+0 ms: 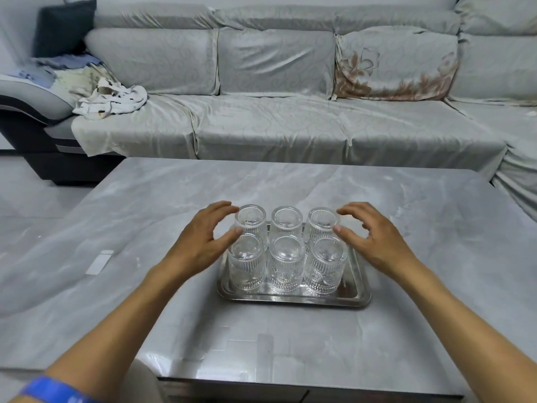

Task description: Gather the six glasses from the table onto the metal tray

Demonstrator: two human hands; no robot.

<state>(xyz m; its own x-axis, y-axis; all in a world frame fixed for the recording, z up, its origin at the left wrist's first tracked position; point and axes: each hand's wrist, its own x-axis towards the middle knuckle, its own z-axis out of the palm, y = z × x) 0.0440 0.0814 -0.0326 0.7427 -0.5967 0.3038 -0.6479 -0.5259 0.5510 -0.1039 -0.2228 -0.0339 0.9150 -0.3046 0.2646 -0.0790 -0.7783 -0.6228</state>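
1. You look to be at the closing step: all six glasses stand upside down on the metal tray (359, 282), in two rows of three, packed close together. No glass is left elsewhere on the surface (406, 330).

2. Your left hand (200, 242) is spread wide, fingers curved, at the left flank of the group. Its fingertips are at the far-left glass (250, 221) and its thumb reaches toward the near-left glass (247, 261). It clamps nothing; whether it actually touches the glass cannot be told.

3. Your right hand (373, 242) mirrors it on the right flank, open and holding nothing. Its thumb tip is at the far-right glass (323, 222), just above the near-right glass (325, 264).

4. The tray sits between your two hands, near the middle of the surface, with free room along its near edge.

5. My judgement: the next move calls for little more than nudging the outer glasses inward if needed, gently, since ribbed glass knocks and tips easily, then drawing both hands clear.
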